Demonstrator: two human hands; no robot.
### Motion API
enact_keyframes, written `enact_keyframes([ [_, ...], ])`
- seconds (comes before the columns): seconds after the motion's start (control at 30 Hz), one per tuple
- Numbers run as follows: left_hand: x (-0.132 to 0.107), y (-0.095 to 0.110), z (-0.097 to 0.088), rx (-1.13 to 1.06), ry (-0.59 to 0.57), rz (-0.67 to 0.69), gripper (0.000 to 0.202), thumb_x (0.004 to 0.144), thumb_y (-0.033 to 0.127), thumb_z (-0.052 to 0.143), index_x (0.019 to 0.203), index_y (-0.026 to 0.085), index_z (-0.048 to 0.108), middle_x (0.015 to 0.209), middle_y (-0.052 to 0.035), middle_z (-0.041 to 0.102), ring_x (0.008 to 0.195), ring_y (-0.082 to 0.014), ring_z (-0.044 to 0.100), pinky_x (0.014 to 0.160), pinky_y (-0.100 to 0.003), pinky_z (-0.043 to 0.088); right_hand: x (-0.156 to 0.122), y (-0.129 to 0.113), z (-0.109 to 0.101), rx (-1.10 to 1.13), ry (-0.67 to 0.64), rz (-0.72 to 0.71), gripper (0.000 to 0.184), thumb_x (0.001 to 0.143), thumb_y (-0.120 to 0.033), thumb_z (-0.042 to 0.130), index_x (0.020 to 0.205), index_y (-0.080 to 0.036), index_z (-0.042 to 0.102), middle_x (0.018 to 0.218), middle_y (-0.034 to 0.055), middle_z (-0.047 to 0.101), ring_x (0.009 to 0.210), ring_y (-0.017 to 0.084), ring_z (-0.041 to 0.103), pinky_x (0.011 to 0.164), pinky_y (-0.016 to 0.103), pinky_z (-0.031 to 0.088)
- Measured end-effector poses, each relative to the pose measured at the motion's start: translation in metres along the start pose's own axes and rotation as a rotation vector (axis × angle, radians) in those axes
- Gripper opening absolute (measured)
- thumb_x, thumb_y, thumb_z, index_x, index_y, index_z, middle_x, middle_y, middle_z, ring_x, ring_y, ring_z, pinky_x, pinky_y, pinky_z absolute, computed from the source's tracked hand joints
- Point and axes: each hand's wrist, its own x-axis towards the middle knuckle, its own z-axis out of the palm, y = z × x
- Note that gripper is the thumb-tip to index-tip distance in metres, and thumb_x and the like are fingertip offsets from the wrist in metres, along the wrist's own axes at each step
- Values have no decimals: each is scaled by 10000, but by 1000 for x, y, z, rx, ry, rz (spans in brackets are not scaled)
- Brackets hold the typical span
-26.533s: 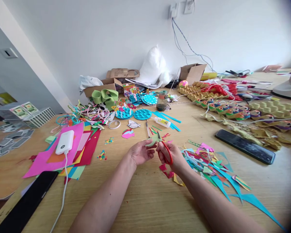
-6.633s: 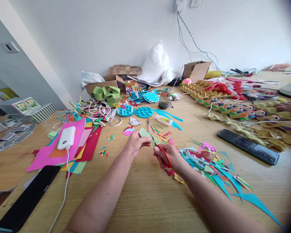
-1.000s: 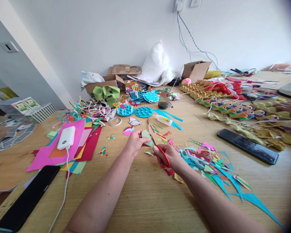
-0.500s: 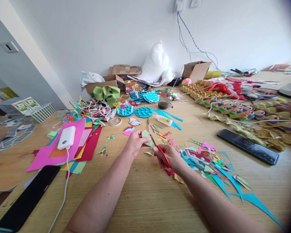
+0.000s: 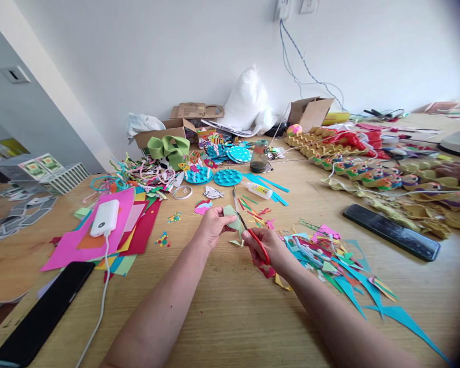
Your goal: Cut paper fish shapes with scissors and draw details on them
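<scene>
My left hand point(image 5: 215, 226) pinches a small piece of light green paper point(image 5: 232, 216) between thumb and fingers above the middle of the table. Red-handled scissors point(image 5: 259, 245) are in my right hand point(image 5: 267, 247), with their blades point(image 5: 239, 210) pointing away from me at the green paper's right edge. Whether the blades are open or closed on the paper is hard to make out. Just beyond my hands lie a white fish cutout point(image 5: 213, 192), a pink paper shape point(image 5: 203, 206) and a glue bottle point(image 5: 259, 190).
Colourful paper scraps point(image 5: 329, 260) spread to the right, beside a phone point(image 5: 391, 232). On the left are paper sheets point(image 5: 145, 230), a white power bank point(image 5: 105, 218) and another phone point(image 5: 42, 314). A glass jar point(image 5: 259, 156) and blue discs point(image 5: 228, 177) stand behind. Another person's hand point(image 5: 458, 170) shows far right.
Almost nothing differs. The green paper and the scissors have shifted only very slightly, and both hands keep their hold.
</scene>
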Motion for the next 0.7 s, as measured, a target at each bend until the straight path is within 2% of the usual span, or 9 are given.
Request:
enact_keyframes([
  [0.3,0,2,-1,39,0,3,169,580,151,771,697,109,658,628,-16,650,540,-107,583,537,-233,504,-1,0,0,12,5,1,484,744,-650,662,681,-189,528,431,-44,526,321,92,465,339,189,307],
  [0.57,-1,1,-2,93,-20,13,229,533,184,798,715,118,675,643,-25,673,555,-120,603,510,-222,481,0,-7,0,35,115,-36,552,717,-723,629,621,-194,504,440,-25,537,359,90,489,374,194,341],
  [0.7,-1,1,-4,110,-18,16,232,534,224,811,690,119,675,634,-26,670,550,-117,597,506,-220,476,0,-7,0,30,99,-26,535,724,-699,643,636,-187,514,450,-25,542,365,89,488,373,192,333],
])
